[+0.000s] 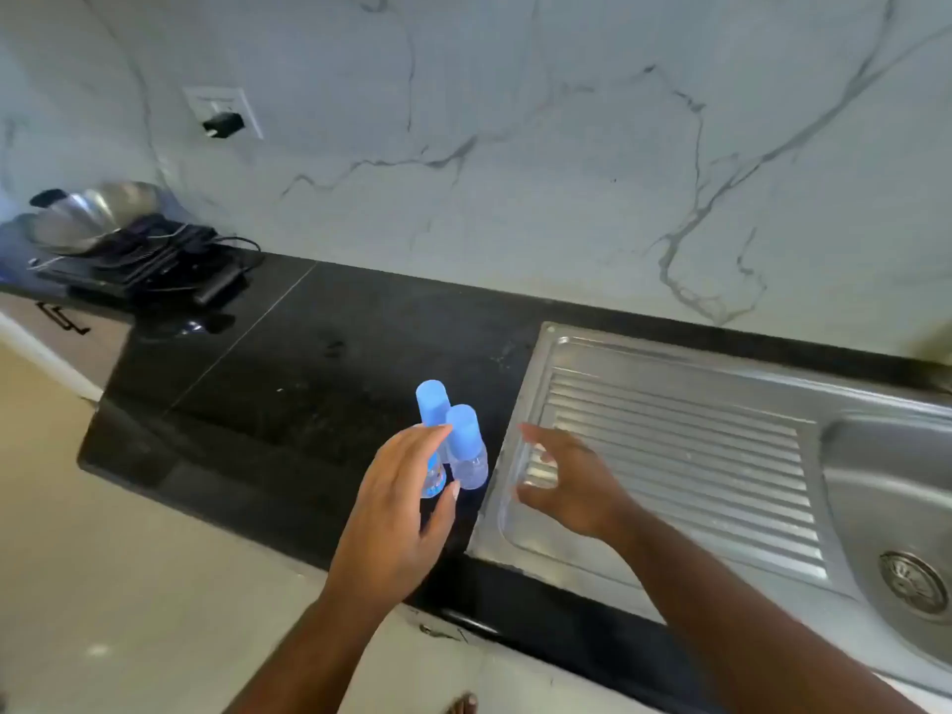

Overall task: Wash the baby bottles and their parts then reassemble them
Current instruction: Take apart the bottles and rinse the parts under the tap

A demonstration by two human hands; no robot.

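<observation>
We see two capped baby bottles [453,445] upright on the counter [309,373] beside the sink [669,445]. Our left hand [396,512] and right hand [561,487] hover, fingers spread, empty. Bottles seem light, slippery; grip the clear bodies.

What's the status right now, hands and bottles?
Left hand open, reaching at two capped baby bottles on the counter. Right hand open over drainboard. Nothing blocking.

Two bottles [453,445] stand touching on the counter [288,383], just left of the drainboard [685,456].
</observation>
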